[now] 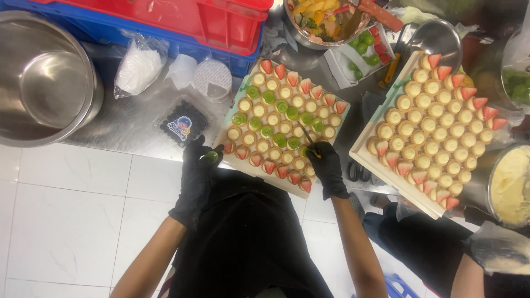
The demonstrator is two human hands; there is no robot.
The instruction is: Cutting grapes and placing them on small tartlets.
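While left hand [197, 165] pinches green grape [211, 157], right hand [326, 165] grips knife [307, 135] over tart tray [234, 160]

Green grape slice [211, 157] pinched above tart tray [234, 160].

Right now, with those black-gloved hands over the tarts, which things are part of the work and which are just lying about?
In use:
- left hand holding a green grape piece
- right hand holding a thin tool
- near white tray of small cream tarts

Lying about:
- large steel bowl
- clear plastic bag of white powder
- blueberry punnet
- black scissors
- red crate
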